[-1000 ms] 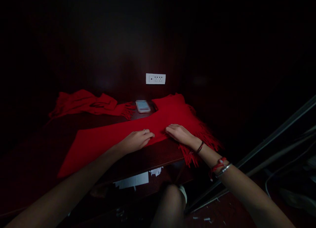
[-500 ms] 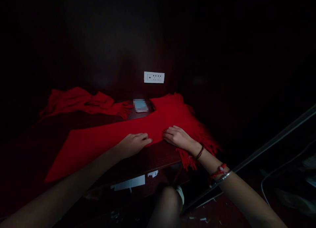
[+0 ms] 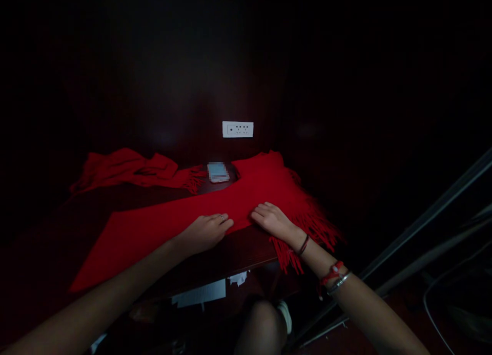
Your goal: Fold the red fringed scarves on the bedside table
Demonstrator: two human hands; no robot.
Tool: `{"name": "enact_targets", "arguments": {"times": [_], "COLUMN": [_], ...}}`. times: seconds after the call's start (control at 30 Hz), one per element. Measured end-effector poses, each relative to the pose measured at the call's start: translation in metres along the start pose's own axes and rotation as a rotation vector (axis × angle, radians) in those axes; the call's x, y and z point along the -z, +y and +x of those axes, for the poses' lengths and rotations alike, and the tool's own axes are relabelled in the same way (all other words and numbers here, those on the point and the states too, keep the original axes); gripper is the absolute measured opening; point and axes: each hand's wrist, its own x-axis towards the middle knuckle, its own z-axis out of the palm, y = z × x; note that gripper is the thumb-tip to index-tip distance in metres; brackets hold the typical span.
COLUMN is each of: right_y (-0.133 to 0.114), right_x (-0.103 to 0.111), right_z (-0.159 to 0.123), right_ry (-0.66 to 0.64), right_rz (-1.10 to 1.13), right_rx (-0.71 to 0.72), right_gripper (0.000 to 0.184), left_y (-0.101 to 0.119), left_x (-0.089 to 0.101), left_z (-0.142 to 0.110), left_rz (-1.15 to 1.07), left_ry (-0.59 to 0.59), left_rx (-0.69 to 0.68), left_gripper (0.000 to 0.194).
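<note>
A red scarf (image 3: pixel 154 224) with a fringe lies spread over a dark wooden table, its fringed right end folded and hanging over the front edge. My left hand (image 3: pixel 209 232), with a ring on one finger, is closed on the scarf's near edge, fingers curled. A short way to its right, my right hand (image 3: pixel 271 219) has its fingers bent and pressed onto the same edge. Both sets of fingertips are partly hidden against the cloth. Bracelets circle my right wrist.
Another red fringed scarf (image 3: pixel 130 170) lies crumpled at the back left. A pale blue, blurred-out object (image 3: pixel 218 171) sits beside its fringe. On the dark wall is a white power socket (image 3: pixel 238 129). Papers (image 3: pixel 202 292) show below the table (image 3: pixel 246 250), near my knee (image 3: pixel 261 321).
The whole view has tilted slightly, so things sit a little lower. Both hands stay on the scarf's near edge, and the scarf looks almost the same.
</note>
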Motion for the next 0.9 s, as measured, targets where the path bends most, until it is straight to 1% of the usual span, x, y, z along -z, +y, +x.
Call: {"name": "enact_targets", "arguments": {"times": [0.1,0.23,0.3,0.4,0.53,0.63,0.77,0.83,0.9], "right_y": [0.000,0.001,0.002,0.002,0.002,0.002,0.001,0.001,0.001], "right_x": [-0.003,-0.005,-0.005,-0.002,0.002,0.003,0.005,0.006,0.006], "right_z": [-0.001,-0.003,-0.004,-0.004,-0.006,-0.009,-0.010,-0.009,-0.008], "right_ry": [0.033,0.096,0.091,0.065,0.059,0.031,-0.011,-0.024,-0.030], "right_rz": [0.033,0.076,0.091,0.108,0.101,0.082,0.060,0.064,0.073], "right_rx": [-0.022,-0.083,-0.074,-0.049,-0.067,-0.038,0.013,0.023,0.027], "right_gripper": [0.010,0.017,0.019,0.016,0.016,0.016,0.016,0.016,0.016], "left_y": [0.010,0.016,0.016,0.014,0.015,0.012,0.001,-0.006,-0.013], "left_x": [0.003,0.002,0.000,-0.002,-0.001,-0.001,-0.001,-0.002,-0.006], "left_z": [0.018,0.037,0.039,0.036,0.033,0.031,0.029,0.032,0.039], "left_rz": [-0.003,0.016,0.027,0.054,0.054,-0.012,-0.204,-0.310,-0.383], "left_ry": [0.039,0.065,0.064,0.068,0.086,0.077,0.071,0.069,0.057], "left_rx": [0.075,0.120,0.109,0.055,-0.019,-0.007,0.028,0.013,-0.035], "left_gripper": [0.024,0.016,0.014,0.014,0.016,0.018,0.031,0.036,0.037]}}
